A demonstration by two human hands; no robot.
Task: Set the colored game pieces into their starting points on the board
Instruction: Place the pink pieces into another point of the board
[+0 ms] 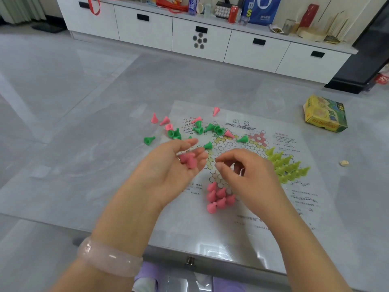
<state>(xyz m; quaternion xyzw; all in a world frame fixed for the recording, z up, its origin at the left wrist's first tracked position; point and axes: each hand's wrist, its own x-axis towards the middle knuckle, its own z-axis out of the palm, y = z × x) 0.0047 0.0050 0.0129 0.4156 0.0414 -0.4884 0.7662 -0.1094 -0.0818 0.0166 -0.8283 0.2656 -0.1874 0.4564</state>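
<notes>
A paper checkers board [242, 207] lies on the glass table. My left hand [168, 169], palm up, cups a few pink cone pieces [188, 160]. My right hand [248, 175] hovers over the board's middle with thumb and forefinger pinched; nothing shows between them. Several pink pieces [219, 197] stand upright in the near corner of the star. Yellow-green pieces [286, 167] fill the right corner. Green pieces [208, 128] and loose pink pieces [163, 121] lie scattered at the far left of the board.
A yellow and green game box [325, 113] sits at the far right of the table. A small pale die [344, 163] lies right of the board. The table's near edge [189, 251] runs under my wrists. A white cabinet [200, 36] stands beyond.
</notes>
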